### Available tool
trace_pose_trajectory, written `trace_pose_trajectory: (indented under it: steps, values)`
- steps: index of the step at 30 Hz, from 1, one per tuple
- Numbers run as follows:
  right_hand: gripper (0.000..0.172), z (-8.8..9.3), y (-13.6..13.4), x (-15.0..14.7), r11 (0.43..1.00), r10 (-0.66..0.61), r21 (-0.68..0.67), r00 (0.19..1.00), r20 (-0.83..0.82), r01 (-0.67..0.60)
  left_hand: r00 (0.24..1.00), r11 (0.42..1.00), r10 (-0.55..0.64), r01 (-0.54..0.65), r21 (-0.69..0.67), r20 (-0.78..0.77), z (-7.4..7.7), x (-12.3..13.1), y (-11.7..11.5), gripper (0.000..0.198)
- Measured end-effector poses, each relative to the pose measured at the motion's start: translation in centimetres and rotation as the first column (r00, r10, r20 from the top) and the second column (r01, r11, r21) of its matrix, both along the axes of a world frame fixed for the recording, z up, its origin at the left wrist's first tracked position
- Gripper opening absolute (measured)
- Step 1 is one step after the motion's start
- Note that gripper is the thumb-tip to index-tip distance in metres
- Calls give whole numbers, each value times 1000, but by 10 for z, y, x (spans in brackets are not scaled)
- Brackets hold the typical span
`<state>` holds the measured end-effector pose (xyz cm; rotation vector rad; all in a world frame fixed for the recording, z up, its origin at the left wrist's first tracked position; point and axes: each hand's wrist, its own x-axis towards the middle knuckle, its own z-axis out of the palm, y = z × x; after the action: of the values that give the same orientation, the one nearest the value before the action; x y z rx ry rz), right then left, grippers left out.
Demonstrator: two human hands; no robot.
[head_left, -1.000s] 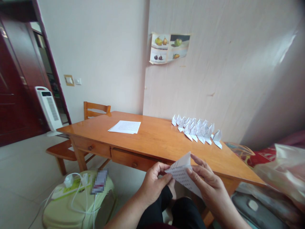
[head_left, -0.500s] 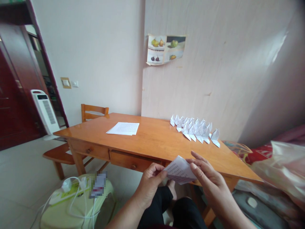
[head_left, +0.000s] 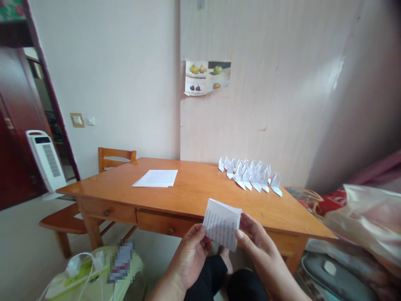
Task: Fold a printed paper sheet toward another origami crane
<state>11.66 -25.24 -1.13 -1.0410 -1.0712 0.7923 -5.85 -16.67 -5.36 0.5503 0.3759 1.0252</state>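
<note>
A folded sheet of printed paper (head_left: 222, 225), roughly square, is held up over my lap before the table's front edge. My left hand (head_left: 192, 251) pinches its left edge between thumb and fingers. On the opposite side, my right hand (head_left: 258, 244) grips the right edge, thumb on the near face and fingers behind. Several folded paper figures (head_left: 250, 175) with pointed tips stand in rows at the table's back right. A stack of printed sheets (head_left: 156, 178) lies flat on the left part of the table.
The wooden table (head_left: 194, 192) has front drawers, one slightly pulled out. A pale green stool (head_left: 131, 271) at lower left bears a power strip (head_left: 78, 276) with white cables. Plastic bags (head_left: 363, 217) crowd the right side. A wooden chair (head_left: 117, 156) stands behind the table's left end.
The folded paper has been turned from a tilted, pointed position to a squarer, more upright one. My right fingers, spread before, now close on its edge. The camera view has shifted slightly.
</note>
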Motion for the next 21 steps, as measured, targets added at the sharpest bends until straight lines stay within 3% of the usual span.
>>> trace_pose_trajectory:
  steps: [4,14,21]
  values:
    - [56,2,4,-12,994,97,43,995,-13,-97,1000,1000,-23,23,9,6,0,1,-2,16]
    - [36,4,7,-20,998,-7,66,994,106,0,997,997,-70,70,-22,25,0,3,-5,14]
    - [28,20,2,-29,994,-69,96,980,184,52,990,990,-141,141,0,21,-3,4,-4,14]
